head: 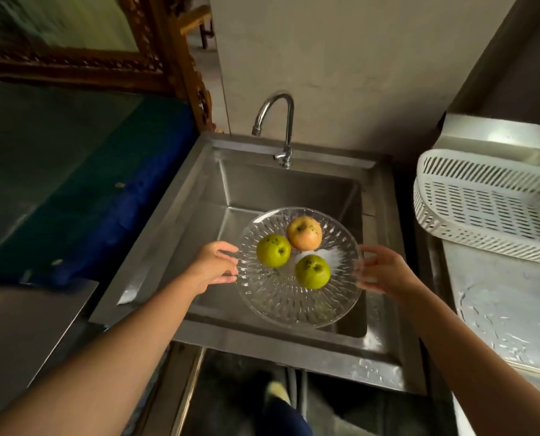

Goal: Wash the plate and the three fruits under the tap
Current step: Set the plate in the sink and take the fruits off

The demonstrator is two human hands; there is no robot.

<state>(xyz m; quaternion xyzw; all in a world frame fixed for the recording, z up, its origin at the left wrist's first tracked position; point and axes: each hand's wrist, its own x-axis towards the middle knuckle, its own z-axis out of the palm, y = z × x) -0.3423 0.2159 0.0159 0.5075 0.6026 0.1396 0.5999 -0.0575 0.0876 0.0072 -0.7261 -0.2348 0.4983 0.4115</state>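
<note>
A clear cut-glass plate (281, 305) hangs over the steel sink (155, 247), held at both sides. My left hand (213, 265) grips its left rim and my right hand (383, 269) grips its right rim. On the plate lie three fruits: a green one (273, 250) at the left, a second green one (312, 272) nearer me, and an orange-yellow one (304, 233) at the back. All three carry dark specks. A white patch shows on the plate between the fruits. The chrome tap (286, 121) stands behind the basin, and no water is visible from its spout.
A white slotted plastic basket (489, 202) sits on the wet steel counter (508, 309) to the right. A dark surface with blue cloth (120, 196) lies left of the sink. A carved wooden frame (168, 67) leans at the back left.
</note>
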